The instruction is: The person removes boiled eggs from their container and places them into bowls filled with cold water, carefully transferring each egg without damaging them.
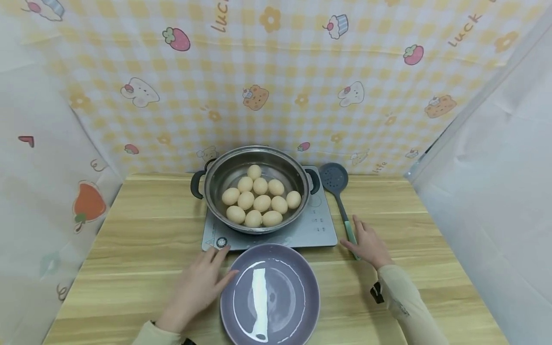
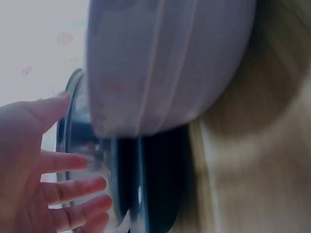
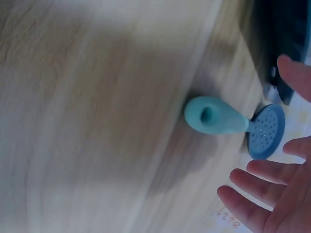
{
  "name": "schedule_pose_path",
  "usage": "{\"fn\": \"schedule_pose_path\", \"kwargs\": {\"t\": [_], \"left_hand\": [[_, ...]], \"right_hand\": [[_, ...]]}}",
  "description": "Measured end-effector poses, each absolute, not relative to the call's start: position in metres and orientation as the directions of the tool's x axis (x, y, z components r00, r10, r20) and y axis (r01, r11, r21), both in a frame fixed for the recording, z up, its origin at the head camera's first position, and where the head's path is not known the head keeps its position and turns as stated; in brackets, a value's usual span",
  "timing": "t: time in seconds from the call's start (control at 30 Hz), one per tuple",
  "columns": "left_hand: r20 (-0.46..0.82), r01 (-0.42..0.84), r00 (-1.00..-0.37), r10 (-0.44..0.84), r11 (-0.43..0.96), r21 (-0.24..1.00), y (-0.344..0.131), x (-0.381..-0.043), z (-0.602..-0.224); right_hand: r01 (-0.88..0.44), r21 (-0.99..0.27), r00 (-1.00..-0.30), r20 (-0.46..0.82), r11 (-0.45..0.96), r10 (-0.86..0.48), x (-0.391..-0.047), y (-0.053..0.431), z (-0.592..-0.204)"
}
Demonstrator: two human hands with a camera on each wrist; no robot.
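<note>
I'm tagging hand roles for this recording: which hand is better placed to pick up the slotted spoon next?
The right hand, I'd judge: it is open, empty and close beside the green handle of the slotted spoon. The left hand is at the purple dish's left edge, much farther away.

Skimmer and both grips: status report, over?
Left grip empty, near bowl. Right grip empty, near skimmer. Skimmer on table, no object lying across it.
</note>
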State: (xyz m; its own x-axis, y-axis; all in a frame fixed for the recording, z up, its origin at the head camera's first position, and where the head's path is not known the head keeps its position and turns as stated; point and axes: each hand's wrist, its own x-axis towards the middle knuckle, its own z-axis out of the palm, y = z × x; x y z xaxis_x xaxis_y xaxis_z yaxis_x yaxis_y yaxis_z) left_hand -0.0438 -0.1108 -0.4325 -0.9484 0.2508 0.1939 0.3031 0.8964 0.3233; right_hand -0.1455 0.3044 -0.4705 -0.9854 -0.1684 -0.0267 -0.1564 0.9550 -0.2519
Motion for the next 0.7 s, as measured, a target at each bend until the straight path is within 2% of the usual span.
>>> {"fn": "schedule_pose_path", "kwargs": {"t": [0.17,0.3,0.53,0.7], "left_hand": [[0.180,0.297,-0.952,0.247,0.883,0.364,-0.099,-0.041,-0.441],[0.226,0.321,-0.941,0.253,0.880,0.351,-0.092,-0.039,-0.448],[0.299,0.308,-0.931,0.209,0.890,0.336,-0.085,-0.041,-0.453],[0.334,0.288,-0.923,0.190,0.917,0.276,-0.080,-0.044,-0.458]], "right_hand": [[-0.100,-0.250,-0.989,-0.077,0.963,-0.123,-0.151,0.304,-0.481],[-0.064,-0.261,-0.989,-0.113,0.963,-0.096,-0.155,0.304,-0.488],[-0.031,-0.263,-0.994,-0.096,0.964,-0.058,-0.160,0.299,-0.495],[-0.030,-0.286,-0.997,-0.058,0.958,-0.049,-0.164,0.293,-0.497]]}}
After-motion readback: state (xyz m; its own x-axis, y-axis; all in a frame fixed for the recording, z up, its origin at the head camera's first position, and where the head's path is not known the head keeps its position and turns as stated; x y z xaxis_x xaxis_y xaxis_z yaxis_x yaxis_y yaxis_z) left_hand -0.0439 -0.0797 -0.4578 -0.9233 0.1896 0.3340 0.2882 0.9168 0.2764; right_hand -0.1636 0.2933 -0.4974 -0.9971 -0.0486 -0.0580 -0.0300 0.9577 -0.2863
